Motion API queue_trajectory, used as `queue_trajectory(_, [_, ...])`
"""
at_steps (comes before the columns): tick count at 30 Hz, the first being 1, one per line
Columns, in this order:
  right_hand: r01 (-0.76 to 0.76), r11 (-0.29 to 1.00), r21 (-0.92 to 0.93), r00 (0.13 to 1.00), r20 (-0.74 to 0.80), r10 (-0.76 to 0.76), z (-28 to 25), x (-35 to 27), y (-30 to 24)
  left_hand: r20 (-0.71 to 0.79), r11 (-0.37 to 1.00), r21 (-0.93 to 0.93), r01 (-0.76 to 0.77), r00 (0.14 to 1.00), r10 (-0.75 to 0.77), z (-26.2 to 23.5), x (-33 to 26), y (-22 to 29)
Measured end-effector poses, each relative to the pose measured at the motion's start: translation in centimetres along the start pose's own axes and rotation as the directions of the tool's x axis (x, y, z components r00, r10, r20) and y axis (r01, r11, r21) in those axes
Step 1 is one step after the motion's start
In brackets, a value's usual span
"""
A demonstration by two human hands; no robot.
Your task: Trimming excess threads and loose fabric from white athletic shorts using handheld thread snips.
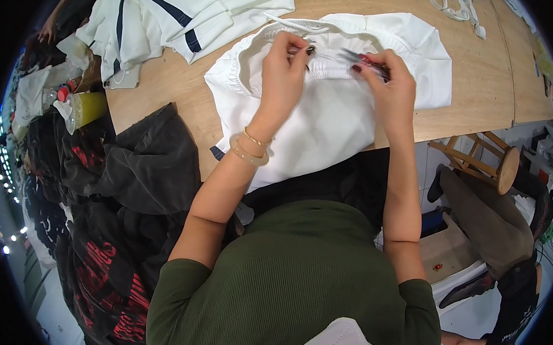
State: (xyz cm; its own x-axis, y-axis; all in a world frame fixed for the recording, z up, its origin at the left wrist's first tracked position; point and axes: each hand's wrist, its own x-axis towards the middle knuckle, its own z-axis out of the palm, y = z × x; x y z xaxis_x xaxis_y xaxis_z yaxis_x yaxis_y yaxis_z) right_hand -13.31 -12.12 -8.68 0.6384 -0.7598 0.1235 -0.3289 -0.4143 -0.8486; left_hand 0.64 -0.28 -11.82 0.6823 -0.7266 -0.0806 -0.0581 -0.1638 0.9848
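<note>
White elastic-waist pants (328,125) lie across the table's front edge, the gathered waistband (336,70) open toward me. Over its left part, the fingers of my left hand (285,65) are pinched together; what they hold, possibly a thread, is too small to make out. My right hand (385,75) grips small thread snips (363,59) with a dark and red handle, their blades pointing left toward my left hand and blurred by motion. A white drawstring (286,21) lies along the far side of the waistband.
White garments with navy stripes (166,13) are piled at the far left of the wooden table (160,84). White cords (456,8) lie at the far right. Dark clothes (147,161) heap on my left by a yellow drink cup (88,110). A wooden stool (507,170) and another person (484,212) are at right.
</note>
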Motion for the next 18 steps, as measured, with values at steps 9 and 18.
queue_trajectory(9, [-0.143,0.884,0.444,0.983,-0.039,0.179,-2.2,1.2,1.8,0.857,0.96,-0.195,0.199,0.511,0.068,1.7,-9.2,7.5])
queue_trajectory(18, [0.328,0.938,-0.115,0.937,0.163,-0.308,0.5,0.9,-0.8,0.38,0.736,-0.436,0.518,0.847,-0.371,0.4,-8.2,3.1])
